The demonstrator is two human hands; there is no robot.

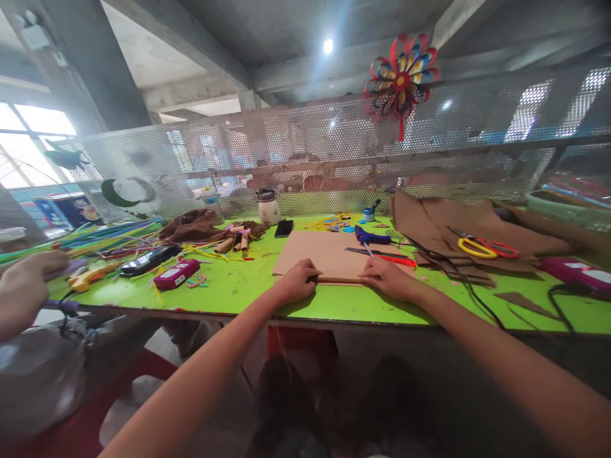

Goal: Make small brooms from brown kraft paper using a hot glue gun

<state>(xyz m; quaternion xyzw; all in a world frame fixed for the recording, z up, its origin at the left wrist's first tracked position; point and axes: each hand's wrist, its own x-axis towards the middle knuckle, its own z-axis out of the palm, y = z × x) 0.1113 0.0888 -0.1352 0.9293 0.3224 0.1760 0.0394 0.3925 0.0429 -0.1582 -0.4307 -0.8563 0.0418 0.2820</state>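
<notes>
A sheet of brown paper [310,251] lies on the green table, its near edge turned into a narrow roll or fold. My left hand [300,281] pinches the left end of that edge, fingers closed. At the other end, my right hand [389,278] has its fingertips closed on the same strip. Just beyond my right hand, a blue glue gun [377,237] rests by the paper's far right part. Red-handled scissors [400,260] with dark blades lie beside it, partly behind my right hand.
Brown sheets with yellow-and-red-handled scissors [477,247] are piled at right, near a cable. Left are a magenta box [176,273], a yellow glue gun [90,277] and paper rolls [233,240]. A phone [284,228] and jar [268,207] stand behind. Another person's hand [38,267] is far left.
</notes>
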